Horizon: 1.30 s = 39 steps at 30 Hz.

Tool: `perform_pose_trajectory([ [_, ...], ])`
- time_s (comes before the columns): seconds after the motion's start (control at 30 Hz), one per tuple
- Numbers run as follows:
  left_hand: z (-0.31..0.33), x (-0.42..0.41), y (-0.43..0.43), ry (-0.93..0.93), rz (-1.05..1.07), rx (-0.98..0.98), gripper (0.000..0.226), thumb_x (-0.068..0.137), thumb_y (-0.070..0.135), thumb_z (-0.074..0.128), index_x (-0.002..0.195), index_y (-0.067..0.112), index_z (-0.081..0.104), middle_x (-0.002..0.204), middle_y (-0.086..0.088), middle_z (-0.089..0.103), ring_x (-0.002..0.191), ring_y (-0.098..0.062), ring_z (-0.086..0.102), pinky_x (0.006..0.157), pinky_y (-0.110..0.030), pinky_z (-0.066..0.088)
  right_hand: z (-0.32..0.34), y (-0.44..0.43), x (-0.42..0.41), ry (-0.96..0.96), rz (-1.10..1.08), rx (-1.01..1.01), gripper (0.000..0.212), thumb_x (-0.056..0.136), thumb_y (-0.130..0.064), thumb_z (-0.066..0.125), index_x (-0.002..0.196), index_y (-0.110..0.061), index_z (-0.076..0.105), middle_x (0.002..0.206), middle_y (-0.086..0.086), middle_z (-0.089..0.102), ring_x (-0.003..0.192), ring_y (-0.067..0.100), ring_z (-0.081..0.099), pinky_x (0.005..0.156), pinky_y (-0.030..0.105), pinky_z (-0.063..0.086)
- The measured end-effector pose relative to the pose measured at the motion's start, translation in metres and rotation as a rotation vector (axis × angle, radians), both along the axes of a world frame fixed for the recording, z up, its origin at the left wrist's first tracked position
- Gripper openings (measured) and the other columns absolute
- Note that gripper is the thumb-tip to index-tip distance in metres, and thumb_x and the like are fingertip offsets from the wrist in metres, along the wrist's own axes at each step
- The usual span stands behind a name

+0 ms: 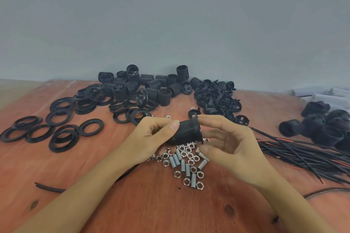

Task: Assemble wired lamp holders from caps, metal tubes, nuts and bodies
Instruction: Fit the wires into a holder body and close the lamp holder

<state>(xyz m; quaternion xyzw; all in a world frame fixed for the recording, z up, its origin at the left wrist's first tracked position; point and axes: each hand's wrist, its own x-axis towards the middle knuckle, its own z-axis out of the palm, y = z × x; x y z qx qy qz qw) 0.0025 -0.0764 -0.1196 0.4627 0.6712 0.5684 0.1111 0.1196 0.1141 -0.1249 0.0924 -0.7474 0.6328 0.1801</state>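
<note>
I hold a black threaded body (186, 131) on its side, just above the heap of nuts and metal tubes (187, 164) on the wooden table (170, 210). My left hand (151, 138) curls its thumb and fingers round the body's narrow left end. My right hand (231, 147) pinches the flanged rim at its right end between forefinger and thumb, with the other fingers loosely bent below.

Just behind the body lies a single cap (193, 113). Farther behind it are a pile of more threaded bodies (147, 85) and, behind and to the right, a pile of caps (217, 98). Flat black rings (62, 128) spread out to the body's left. To its right runs a bundle of black and red wires (303, 153), with a group of black holders (322, 126) beyond them. A loose wire piece (49, 188) lies nearer to me, on the left.
</note>
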Motion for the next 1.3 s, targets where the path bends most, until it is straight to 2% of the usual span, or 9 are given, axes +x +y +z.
perform_pose_trajectory([
  [0.1,-0.003,0.003,0.001,0.060,0.005,-0.021,0.024,0.094,0.037,0.050,0.086,0.029,0.072,0.061,0.014,0.060,0.048,0.000,0.053,0.049,-0.010,0.038,0.007,-0.001,0.000,-0.063,-0.073,0.007,0.052,0.074,-0.036,0.082,0.122,-0.030,0.061,0.113,-0.001,0.072,0.100,0.022,0.071,0.081,0.042,0.060],
  [0.23,-0.009,0.002,0.001,0.072,0.002,-0.111,0.044,0.095,0.041,0.047,0.100,0.005,0.071,0.064,0.009,0.062,0.051,0.001,0.052,0.052,-0.008,0.037,0.006,-0.001,-0.002,-0.070,-0.103,0.005,0.061,0.067,-0.027,0.084,0.122,-0.025,0.057,0.109,-0.003,0.073,0.094,0.020,0.072,0.080,0.040,0.060],
  [0.3,-0.007,0.000,0.000,-0.007,-0.018,-0.132,0.051,0.095,0.050,0.041,0.083,0.009,0.068,0.058,-0.003,0.060,0.045,-0.006,0.047,0.047,-0.012,0.035,0.004,-0.001,-0.002,-0.029,-0.059,-0.050,0.066,0.065,-0.014,0.084,0.125,-0.019,0.056,0.113,0.002,0.071,0.100,0.022,0.070,0.083,0.032,0.059],
  [0.47,-0.005,-0.001,0.000,0.010,-0.007,-0.074,0.038,0.095,0.050,0.040,0.068,0.039,0.064,0.056,0.005,0.058,0.042,-0.009,0.045,0.043,-0.016,0.034,0.004,-0.002,-0.002,-0.013,-0.020,-0.128,0.073,0.064,-0.007,0.083,0.130,-0.021,0.055,0.120,0.003,0.069,0.110,0.021,0.067,0.084,0.027,0.057],
  [0.63,-0.006,0.000,0.002,0.085,0.023,-0.025,0.022,0.091,0.038,0.056,0.105,0.030,0.070,0.077,0.019,0.067,0.059,0.003,0.060,0.056,-0.009,0.043,0.002,0.000,-0.003,-0.056,-0.023,-0.138,0.070,0.062,-0.006,0.083,0.126,-0.017,0.058,0.118,0.004,0.070,0.113,0.021,0.066,0.091,0.030,0.055],
  [0.73,-0.007,-0.003,0.000,0.161,0.075,-0.031,0.029,0.085,0.044,0.066,0.112,0.034,0.069,0.093,0.010,0.072,0.082,-0.011,0.069,0.070,-0.022,0.053,0.000,0.000,-0.003,-0.054,-0.019,-0.128,0.067,0.063,-0.005,0.084,0.125,-0.015,0.060,0.119,0.007,0.068,0.113,0.025,0.066,0.093,0.034,0.055],
  [0.83,-0.007,-0.005,-0.002,0.292,0.096,-0.008,0.038,0.080,0.043,0.074,0.117,0.041,0.066,0.092,0.011,0.069,0.084,-0.013,0.066,0.074,-0.015,0.047,0.003,0.001,-0.002,-0.072,-0.074,-0.077,0.060,0.065,-0.015,0.085,0.121,-0.018,0.064,0.114,0.003,0.072,0.106,0.022,0.070,0.087,0.030,0.057],
  [1.03,-0.011,-0.006,0.001,0.539,0.133,0.024,0.055,0.074,0.036,0.082,0.125,0.023,0.065,0.107,0.010,0.060,0.101,-0.011,0.062,0.088,-0.021,0.048,0.004,-0.009,-0.006,-0.178,-0.230,-0.077,0.033,0.070,-0.057,0.066,0.087,-0.029,0.073,0.074,0.006,0.075,0.063,0.020,0.072,0.055,0.023,0.056],
  [1.3,-0.009,-0.006,0.001,0.529,0.227,0.079,0.050,0.074,0.032,0.084,0.120,0.021,0.067,0.107,0.013,0.061,0.099,-0.008,0.061,0.088,-0.015,0.044,0.008,-0.008,-0.003,-0.225,-0.314,0.034,0.077,0.085,-0.072,0.029,0.053,-0.016,0.070,0.044,0.012,0.060,0.043,0.018,0.059,0.052,0.018,0.047],
])
